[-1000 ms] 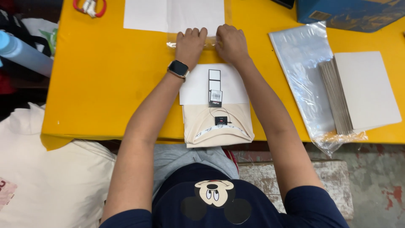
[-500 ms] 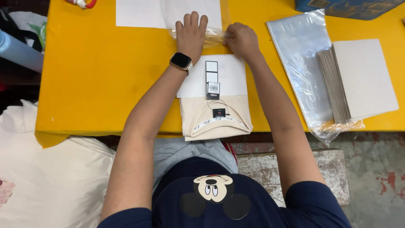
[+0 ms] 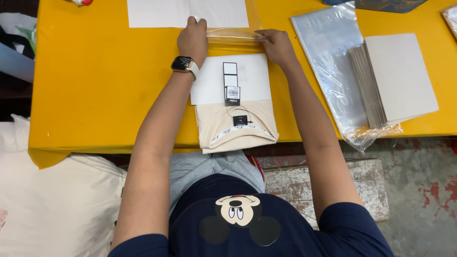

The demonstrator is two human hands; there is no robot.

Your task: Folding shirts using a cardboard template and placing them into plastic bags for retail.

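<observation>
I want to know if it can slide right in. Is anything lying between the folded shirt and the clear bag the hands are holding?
Nothing visible does. The left hand and right hand grip the clear bag at the folded shirt's far end. Only the shirt's own white sheet and hang tags lie between.

**Table layout around the fingers**

Plastic bag edge (image 3: 233, 34) under the fingers of left hand (image 3: 193, 40) and right hand (image 3: 276, 45). Paper sheet (image 3: 188, 12) beyond fingertips. Folded shirt (image 3: 236, 126) with tags (image 3: 232, 88) behind wrists. Cardboard stack (image 3: 395, 78) on bags (image 3: 328, 62), right.
</observation>
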